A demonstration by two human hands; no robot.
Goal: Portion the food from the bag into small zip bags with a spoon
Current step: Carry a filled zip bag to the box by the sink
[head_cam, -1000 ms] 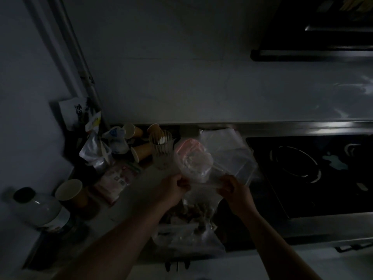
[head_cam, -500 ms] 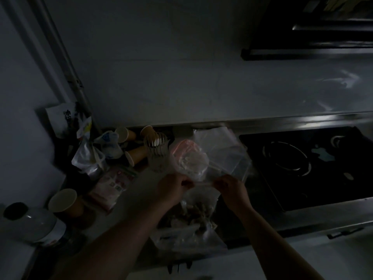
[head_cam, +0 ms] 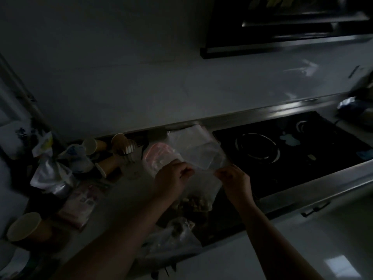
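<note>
The scene is very dark. My left hand (head_cam: 171, 178) and my right hand (head_cam: 234, 178) each pinch one end of the top edge of a small clear zip bag (head_cam: 201, 186) that hangs between them above the counter. Brownish food (head_cam: 194, 203) sits in the bag's bottom. Below it, near the counter's front edge, lies a larger crumpled clear bag (head_cam: 173, 237) with more of the food. A stack of empty clear zip bags (head_cam: 193, 142) lies behind my hands. I see no spoon.
A black cooktop (head_cam: 282, 154) fills the counter to the right. At the left stand paper cups (head_cam: 26, 229), a cup of plastic forks (head_cam: 123, 146), foil pouches (head_cam: 50, 174) and a pink packet (head_cam: 80, 203). A pink-lidded tub (head_cam: 157, 152) sits behind my left hand. A range hood (head_cam: 282, 33) hangs above.
The camera has swung to the right and tilted, so the cooktop shows more. My hands keep their grip on the bag's top edge with barely any change.
</note>
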